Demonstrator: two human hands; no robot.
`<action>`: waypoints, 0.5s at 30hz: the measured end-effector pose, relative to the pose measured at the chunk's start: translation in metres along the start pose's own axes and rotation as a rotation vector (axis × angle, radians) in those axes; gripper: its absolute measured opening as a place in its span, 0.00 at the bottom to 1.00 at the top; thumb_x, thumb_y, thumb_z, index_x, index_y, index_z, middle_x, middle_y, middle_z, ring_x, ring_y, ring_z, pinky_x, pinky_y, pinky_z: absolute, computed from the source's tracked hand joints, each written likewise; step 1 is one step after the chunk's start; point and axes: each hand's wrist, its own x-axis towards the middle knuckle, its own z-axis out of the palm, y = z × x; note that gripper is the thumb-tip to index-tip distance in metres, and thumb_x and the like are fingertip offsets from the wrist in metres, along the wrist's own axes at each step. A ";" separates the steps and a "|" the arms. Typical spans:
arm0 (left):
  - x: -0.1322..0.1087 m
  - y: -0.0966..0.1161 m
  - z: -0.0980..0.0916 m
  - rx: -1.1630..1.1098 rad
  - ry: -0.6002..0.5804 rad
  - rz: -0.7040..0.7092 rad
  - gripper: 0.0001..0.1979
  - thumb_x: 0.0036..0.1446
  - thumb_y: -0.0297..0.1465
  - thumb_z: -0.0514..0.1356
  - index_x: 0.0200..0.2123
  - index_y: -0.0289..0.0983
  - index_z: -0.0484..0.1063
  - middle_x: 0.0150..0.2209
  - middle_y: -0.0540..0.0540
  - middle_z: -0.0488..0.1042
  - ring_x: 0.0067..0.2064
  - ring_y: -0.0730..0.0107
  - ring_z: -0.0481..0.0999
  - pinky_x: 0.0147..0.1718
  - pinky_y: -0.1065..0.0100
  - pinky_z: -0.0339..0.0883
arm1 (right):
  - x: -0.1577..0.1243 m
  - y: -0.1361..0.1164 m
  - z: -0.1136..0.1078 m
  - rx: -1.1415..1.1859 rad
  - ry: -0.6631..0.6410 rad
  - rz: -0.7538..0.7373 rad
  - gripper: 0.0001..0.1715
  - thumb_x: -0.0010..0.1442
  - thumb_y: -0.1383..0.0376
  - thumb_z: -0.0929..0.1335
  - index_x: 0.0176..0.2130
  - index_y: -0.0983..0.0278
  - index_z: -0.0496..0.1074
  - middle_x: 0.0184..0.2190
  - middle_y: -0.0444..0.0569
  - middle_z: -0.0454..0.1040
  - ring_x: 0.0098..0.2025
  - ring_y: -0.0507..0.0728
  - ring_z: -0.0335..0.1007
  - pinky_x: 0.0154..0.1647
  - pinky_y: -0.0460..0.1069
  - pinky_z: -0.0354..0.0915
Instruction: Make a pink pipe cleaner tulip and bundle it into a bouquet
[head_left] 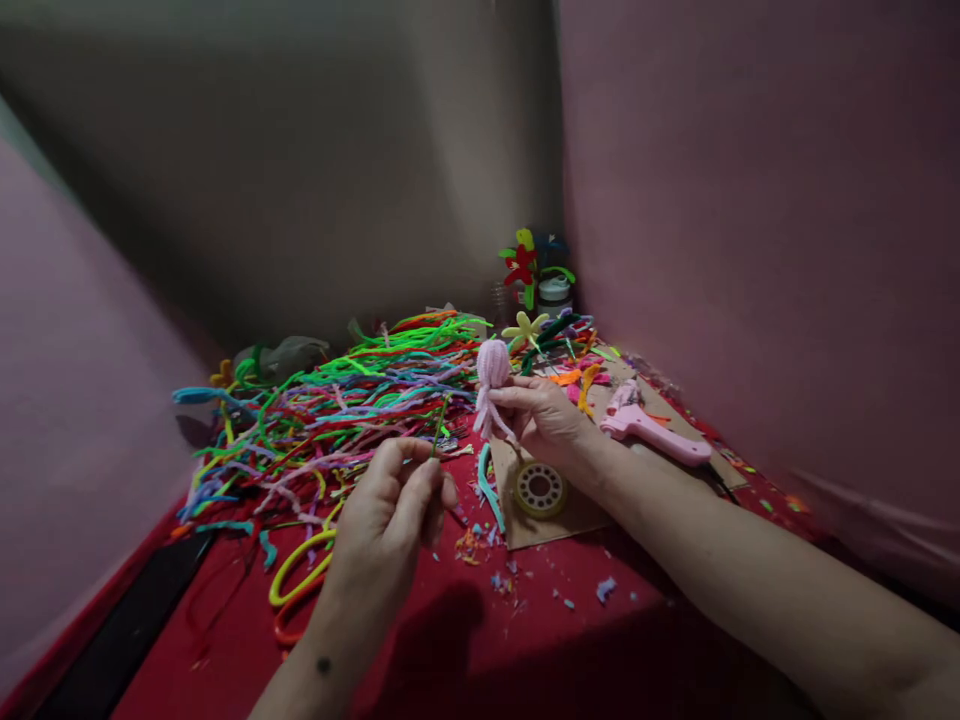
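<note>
My right hand [544,415] is pinching a lilac fuzzy piece [492,365] above the worktop [540,645]; my left hand [397,495] is gripping a thin green stem [441,425]. Pipe cleaners [375,365] are lying heaped behind, a pink glue gun [664,435] is resting rightward, and my left arm is partly hiding scissors [277,588].

On the tabletop [540,595], pipe cleaners [375,375] lie left, behind scissors [300,550], with a tape roll [525,505] on cardboard [581,518] to their right, a glue gun [660,433] farther right and a jar [555,293] at the back.
</note>
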 end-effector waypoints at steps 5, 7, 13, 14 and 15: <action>0.008 -0.006 0.008 0.070 -0.110 -0.021 0.10 0.56 0.38 0.53 0.29 0.38 0.62 0.19 0.53 0.71 0.14 0.79 0.62 0.14 0.76 0.54 | -0.002 0.000 0.000 -0.014 -0.015 0.010 0.09 0.40 0.71 0.72 0.27 0.70 0.73 0.19 0.42 0.72 0.19 0.47 0.64 0.22 0.44 0.58; 0.006 -0.007 0.008 0.069 -0.135 -0.039 0.11 0.56 0.39 0.53 0.28 0.38 0.62 0.17 0.53 0.70 0.13 0.78 0.62 0.13 0.76 0.54 | -0.002 0.001 0.000 -0.034 -0.013 0.018 0.09 0.39 0.71 0.72 0.28 0.69 0.73 0.20 0.42 0.72 0.19 0.47 0.64 0.22 0.44 0.58; 0.007 -0.014 0.009 0.257 -0.111 0.034 0.15 0.57 0.40 0.52 0.23 0.37 0.63 0.16 0.54 0.66 0.13 0.81 0.57 0.13 0.76 0.49 | -0.001 0.003 -0.001 -0.069 0.005 -0.013 0.11 0.38 0.71 0.73 0.28 0.70 0.75 0.22 0.43 0.73 0.22 0.47 0.66 0.25 0.44 0.59; 0.009 -0.016 0.009 0.278 -0.105 0.043 0.15 0.57 0.40 0.52 0.23 0.37 0.63 0.15 0.54 0.65 0.13 0.81 0.56 0.13 0.76 0.48 | -0.001 0.004 -0.002 -0.071 0.008 -0.019 0.12 0.38 0.71 0.73 0.29 0.70 0.75 0.22 0.43 0.73 0.22 0.47 0.66 0.26 0.44 0.59; 0.011 -0.018 0.009 0.292 -0.101 0.049 0.15 0.57 0.39 0.52 0.23 0.37 0.63 0.15 0.54 0.65 0.13 0.81 0.55 0.13 0.76 0.48 | -0.001 0.004 -0.002 -0.073 0.010 -0.024 0.12 0.38 0.71 0.73 0.29 0.70 0.75 0.22 0.43 0.74 0.22 0.47 0.66 0.26 0.44 0.59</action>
